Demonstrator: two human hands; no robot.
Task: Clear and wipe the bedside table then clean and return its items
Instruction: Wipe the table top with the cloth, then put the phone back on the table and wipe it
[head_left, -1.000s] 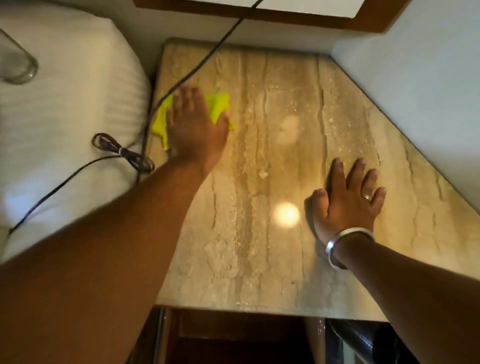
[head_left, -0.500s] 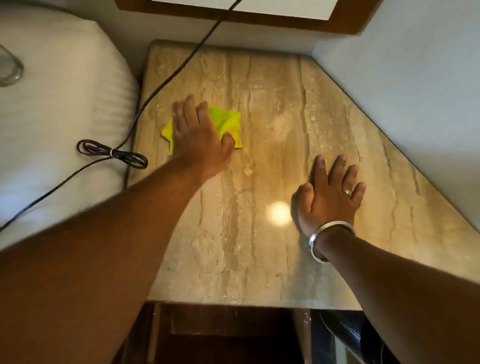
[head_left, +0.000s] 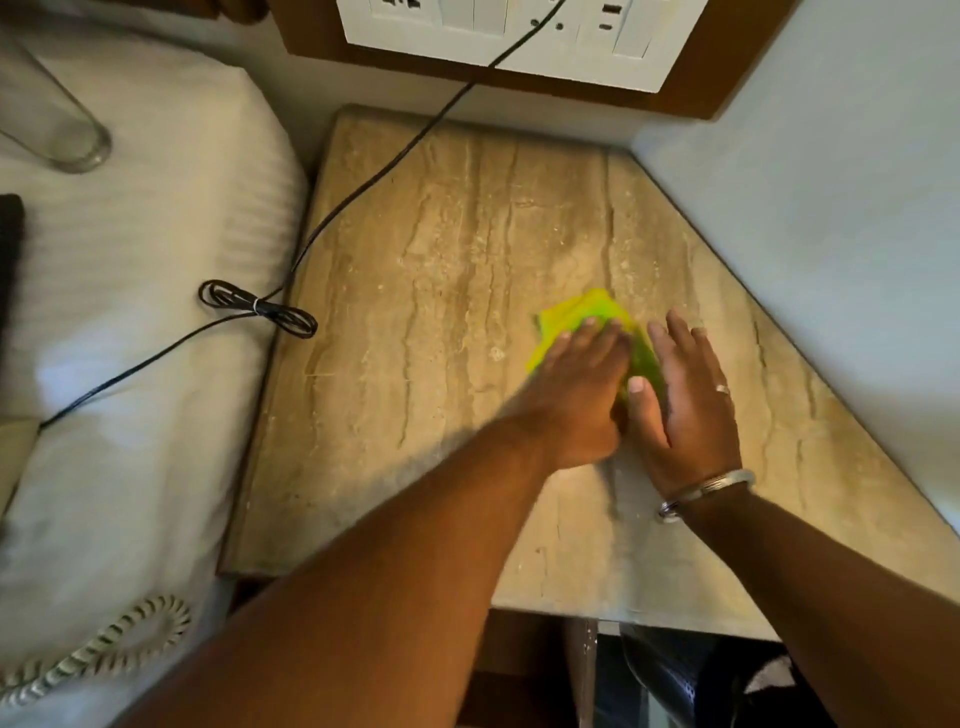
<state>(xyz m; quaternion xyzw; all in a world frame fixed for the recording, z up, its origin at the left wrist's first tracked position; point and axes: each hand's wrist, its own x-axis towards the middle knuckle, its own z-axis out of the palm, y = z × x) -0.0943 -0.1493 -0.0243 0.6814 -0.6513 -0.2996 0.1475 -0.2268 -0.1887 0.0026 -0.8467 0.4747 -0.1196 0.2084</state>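
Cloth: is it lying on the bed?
No, the cloth lies on the table under the left hand.

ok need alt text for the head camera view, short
Seen from above, a person's left hand presses a yellow-green cloth onto a bare stone bedside table, with the right hand flat beside it. A black cable crosses the table's far left corner onto the white bed.
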